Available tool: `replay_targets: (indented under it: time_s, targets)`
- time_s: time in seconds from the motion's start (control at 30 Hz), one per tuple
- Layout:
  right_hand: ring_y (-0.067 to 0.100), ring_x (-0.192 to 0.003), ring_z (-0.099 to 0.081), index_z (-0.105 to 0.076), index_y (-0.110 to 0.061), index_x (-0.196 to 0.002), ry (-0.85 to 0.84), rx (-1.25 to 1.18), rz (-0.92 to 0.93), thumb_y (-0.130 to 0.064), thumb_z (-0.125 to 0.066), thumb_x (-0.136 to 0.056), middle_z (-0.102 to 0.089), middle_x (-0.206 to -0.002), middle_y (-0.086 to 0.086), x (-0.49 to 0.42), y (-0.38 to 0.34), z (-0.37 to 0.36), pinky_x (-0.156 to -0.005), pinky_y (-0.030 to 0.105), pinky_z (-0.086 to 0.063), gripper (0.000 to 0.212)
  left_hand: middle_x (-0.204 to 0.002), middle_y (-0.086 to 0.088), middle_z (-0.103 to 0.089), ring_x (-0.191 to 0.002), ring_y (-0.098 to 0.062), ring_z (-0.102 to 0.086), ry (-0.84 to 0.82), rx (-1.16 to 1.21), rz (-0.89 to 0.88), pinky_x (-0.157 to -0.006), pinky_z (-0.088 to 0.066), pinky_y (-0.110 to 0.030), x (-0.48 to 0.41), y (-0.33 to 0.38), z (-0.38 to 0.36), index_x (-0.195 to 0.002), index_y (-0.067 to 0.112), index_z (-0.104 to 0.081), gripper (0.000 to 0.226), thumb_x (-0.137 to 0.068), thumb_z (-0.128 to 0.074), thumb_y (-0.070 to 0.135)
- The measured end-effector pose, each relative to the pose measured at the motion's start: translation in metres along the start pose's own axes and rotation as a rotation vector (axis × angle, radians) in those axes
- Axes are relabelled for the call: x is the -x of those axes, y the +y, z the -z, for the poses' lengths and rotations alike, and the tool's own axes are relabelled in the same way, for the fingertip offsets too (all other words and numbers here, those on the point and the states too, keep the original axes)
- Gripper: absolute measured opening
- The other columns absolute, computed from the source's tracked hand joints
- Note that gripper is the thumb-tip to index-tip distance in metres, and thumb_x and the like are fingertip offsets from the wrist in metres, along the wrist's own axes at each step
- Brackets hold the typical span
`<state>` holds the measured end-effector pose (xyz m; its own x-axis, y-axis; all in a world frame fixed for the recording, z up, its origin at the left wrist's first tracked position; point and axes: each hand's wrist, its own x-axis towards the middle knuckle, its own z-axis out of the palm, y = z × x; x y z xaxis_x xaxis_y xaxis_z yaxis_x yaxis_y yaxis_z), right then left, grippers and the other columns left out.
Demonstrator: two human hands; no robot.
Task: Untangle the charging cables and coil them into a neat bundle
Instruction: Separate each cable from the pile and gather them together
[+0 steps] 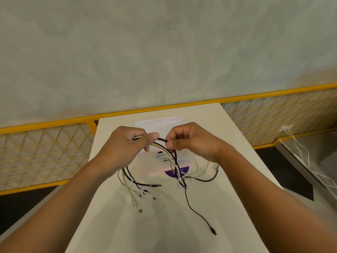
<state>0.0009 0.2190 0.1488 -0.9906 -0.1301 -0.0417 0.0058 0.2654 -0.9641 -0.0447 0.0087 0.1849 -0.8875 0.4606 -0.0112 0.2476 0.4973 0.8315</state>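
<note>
Now my left hand (125, 145) has its fingers curled round a bunch of charging cables (164, 150), smooth white ones and black braided ones, held above the white desk (164, 229). My right hand (191, 141) pinches one black braided cable (163, 140) between thumb and forefinger. Loose ends trail onto the desk, their metal plugs (140, 210) fanned out at the near left. Beneath lies a flat clear plastic pouch (160, 123) with a purple label (177, 173); I cannot tell what it holds.
</note>
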Motion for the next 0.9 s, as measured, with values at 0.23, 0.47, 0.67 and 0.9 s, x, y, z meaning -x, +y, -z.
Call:
replay_targets:
  time_s: [0.23,0.47,0.67,0.9]
  targets:
    - [0.016,-0.06,-0.047,-0.066,-0.003,-0.086,0.039,-0.063,-0.03,-0.01,-0.059,-0.099,-0.054,-0.072,0.007,0.002,-0.003,0.01,-0.063,0.028,-0.045,0.016,-0.039,0.018,-0.051,-0.038,0.003,-0.049,-0.019,-0.068,0.031,-0.05,-0.029,-0.019,0.004,0.011,-0.003,-0.066,0.009,-0.066,0.039,-0.094,-0.062,0.037]
    - [0.011,-0.053,-0.036,-0.066,-0.01,-0.076,0.113,0.024,-0.094,-0.014,-0.067,-0.095,-0.052,-0.059,-0.005,0.006,0.008,0.031,-0.051,0.021,-0.033,0.019,-0.041,0.019,-0.052,-0.039,0.008,-0.049,0.03,-0.037,0.021,-0.052,-0.029,-0.023,0.002,0.009,0.001,-0.06,0.011,-0.063,0.042,-0.093,-0.063,0.037]
    - [-0.001,-0.042,-0.043,-0.064,0.002,-0.077,0.091,0.186,-0.183,-0.013,-0.074,-0.09,-0.047,-0.045,-0.015,0.007,0.024,0.047,-0.047,0.005,-0.034,0.021,-0.038,0.015,-0.049,-0.036,0.002,-0.045,0.039,-0.043,0.026,-0.053,-0.028,-0.026,0.001,0.005,0.001,-0.06,0.009,-0.065,0.043,-0.092,-0.064,0.038]
    - [0.006,-0.049,-0.04,-0.061,-0.011,-0.06,0.07,0.275,-0.343,-0.019,-0.079,-0.086,-0.049,-0.049,-0.008,0.006,0.056,0.058,-0.053,0.017,-0.036,0.032,-0.062,-0.01,-0.065,-0.045,-0.013,-0.05,0.032,-0.042,0.027,-0.06,-0.036,-0.029,0.0,-0.009,0.004,-0.055,0.016,-0.066,0.045,-0.087,-0.067,0.047]
